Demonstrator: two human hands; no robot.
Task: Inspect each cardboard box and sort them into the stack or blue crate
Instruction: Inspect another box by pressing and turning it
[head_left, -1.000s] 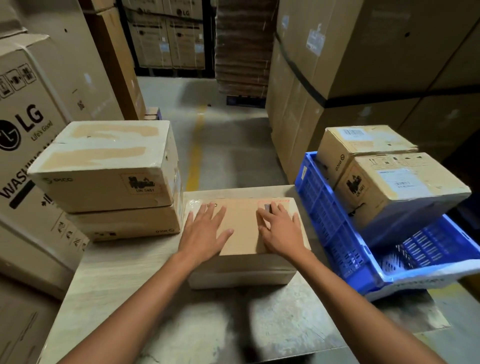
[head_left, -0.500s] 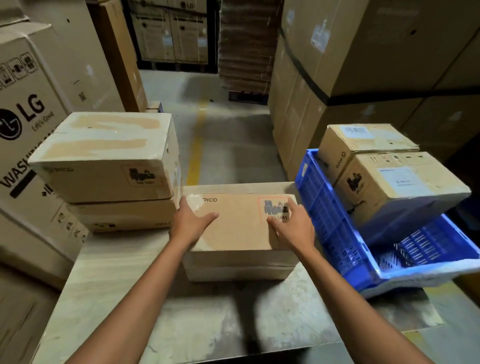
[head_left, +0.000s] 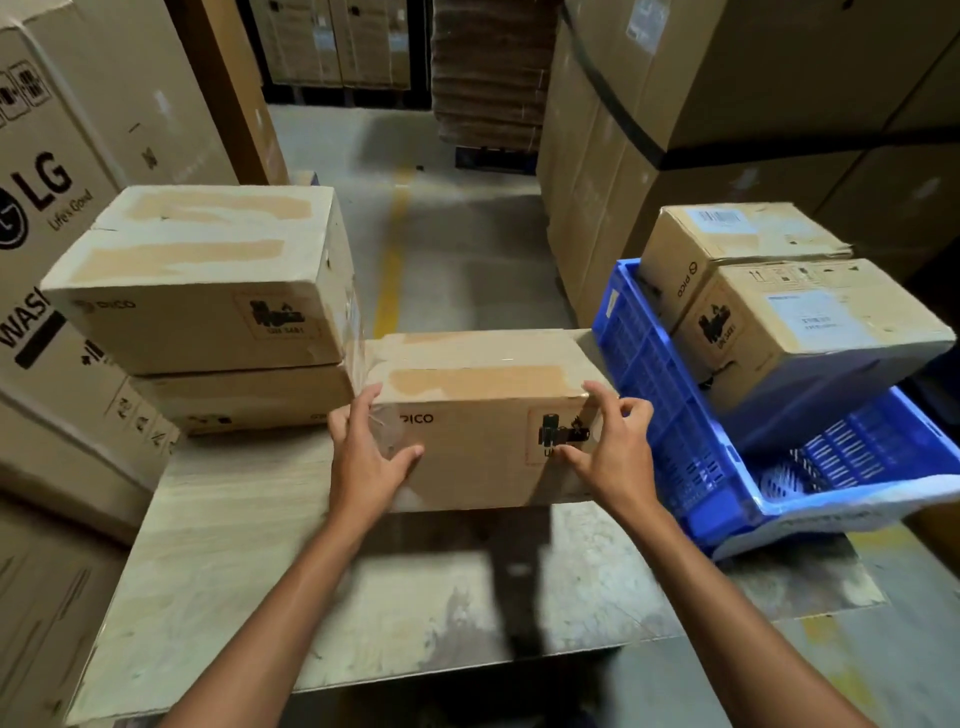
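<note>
A brown PICO cardboard box (head_left: 478, 410) stands on the table (head_left: 363, 582) in front of me, its printed side facing me. My left hand (head_left: 363, 457) grips its left front corner, thumb on the front face. My right hand (head_left: 613, 447) holds the right front corner, fingers curled over the top edge and thumb on the black label. To the left is a stack of two boxes (head_left: 208, 291). On the right, a tilted blue crate (head_left: 670, 415) holds two boxes (head_left: 800, 327).
Large LG cartons (head_left: 47, 208) stand along the left. Tall strapped cartons (head_left: 727, 104) rise behind the crate. A concrete aisle with a yellow line (head_left: 389, 270) runs ahead, with a pile of flat cardboard (head_left: 483, 78) at its end.
The box has been tipped back so the face that lay upward now faces me. Both hands slid from flat on top to gripping its front corners.
</note>
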